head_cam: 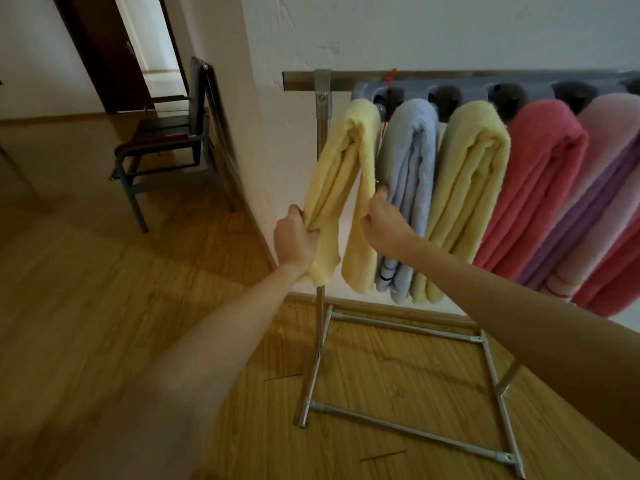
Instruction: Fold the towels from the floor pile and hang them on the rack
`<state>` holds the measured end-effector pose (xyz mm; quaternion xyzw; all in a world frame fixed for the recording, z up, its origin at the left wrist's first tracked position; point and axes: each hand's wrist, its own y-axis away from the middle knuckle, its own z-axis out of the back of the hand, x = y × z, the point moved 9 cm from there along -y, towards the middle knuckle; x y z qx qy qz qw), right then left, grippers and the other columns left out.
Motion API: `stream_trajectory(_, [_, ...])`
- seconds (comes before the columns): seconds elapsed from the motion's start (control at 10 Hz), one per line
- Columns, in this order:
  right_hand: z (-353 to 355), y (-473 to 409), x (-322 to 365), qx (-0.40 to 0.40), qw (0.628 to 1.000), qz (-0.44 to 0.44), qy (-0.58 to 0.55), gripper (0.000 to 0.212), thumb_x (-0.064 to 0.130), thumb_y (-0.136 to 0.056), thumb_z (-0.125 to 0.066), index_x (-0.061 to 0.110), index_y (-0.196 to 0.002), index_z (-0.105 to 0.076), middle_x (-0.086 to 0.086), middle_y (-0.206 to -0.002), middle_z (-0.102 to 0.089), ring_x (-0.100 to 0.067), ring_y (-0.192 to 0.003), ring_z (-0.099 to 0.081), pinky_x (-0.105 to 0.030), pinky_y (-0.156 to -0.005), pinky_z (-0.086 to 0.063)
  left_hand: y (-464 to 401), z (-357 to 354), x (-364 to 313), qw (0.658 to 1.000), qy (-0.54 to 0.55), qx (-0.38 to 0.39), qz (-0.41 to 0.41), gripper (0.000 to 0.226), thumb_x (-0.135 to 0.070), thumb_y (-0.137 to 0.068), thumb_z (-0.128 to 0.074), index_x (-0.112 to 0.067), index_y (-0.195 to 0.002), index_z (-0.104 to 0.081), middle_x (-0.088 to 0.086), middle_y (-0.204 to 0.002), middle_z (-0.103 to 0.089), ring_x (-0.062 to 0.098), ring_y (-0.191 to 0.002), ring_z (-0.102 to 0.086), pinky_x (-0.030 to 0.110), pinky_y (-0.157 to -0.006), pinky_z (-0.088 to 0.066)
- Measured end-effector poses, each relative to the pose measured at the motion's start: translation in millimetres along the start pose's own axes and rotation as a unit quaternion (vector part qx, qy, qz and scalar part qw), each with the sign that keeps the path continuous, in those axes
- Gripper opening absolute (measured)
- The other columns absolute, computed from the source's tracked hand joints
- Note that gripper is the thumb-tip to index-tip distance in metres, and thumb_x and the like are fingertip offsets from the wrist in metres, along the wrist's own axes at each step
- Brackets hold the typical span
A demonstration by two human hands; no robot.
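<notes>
Wooden plank floor (104,306) across the whole lower frame, white wall (450,36) filling the upper right. Steel rack (322,109) at centre: one upright post, a top rail running right, a tubular base frame at lower centre on the floor. Grey moulded panel (485,90) with round holes along the rail, just behind the hanging towels. Row of folded towels draped side by side over the rail, each touching the next: striped pink-and-purple towel (599,202) at the far right, then red towel (540,181), second yellow towel (467,188), blue towel (408,174), and leftmost the pale yellow towel (349,161) (its two halves hanging apart in an inverted V). Grey metal chair (166,147) at upper left, beside the wall corner, dark doorway (104,46) behind. Left hand (294,240) at centre, fingers clenched round the bunched left half of the pale yellow towel. Right hand (384,223) just right of it, gripping the right half, pressed against the blue towel. Hands apart, one towel between them.
</notes>
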<state>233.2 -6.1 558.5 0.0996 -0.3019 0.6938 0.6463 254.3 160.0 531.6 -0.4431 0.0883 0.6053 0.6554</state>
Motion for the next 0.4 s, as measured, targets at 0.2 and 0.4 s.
stream_trajectory(0.2, [-8,12,-8,0.175,0.983,0.008,0.048,0.004,0.008,-0.097,-0.038,0.007,-0.097,-0.034,0.002,-0.072,-0.038,-0.016,-0.066,-0.042,-0.027,-0.053,-0.028,29,-41,-18,0.992,0.038,0.112,0.033,0.033,-0.028,-0.089,-0.063,-0.008,-0.114,-0.053,0.01,-0.109,-0.064,0.026,-0.1,-0.062,0.026,-0.078,-0.045])
stream_trajectory(0.4, [23,50,-10,0.196,0.978,0.035,0.06,0.004,0.01,-0.094,-0.046,0.01,-0.091,-0.044,-0.007,-0.083,-0.047,-0.021,-0.083,-0.047,-0.031,-0.069,-0.041,68,-41,-36,0.966,0.072,0.246,0.041,0.046,-0.031,-0.088,-0.064,-0.014,-0.127,-0.048,0.006,-0.12,-0.061,0.024,-0.111,-0.058,0.031,-0.088,-0.047])
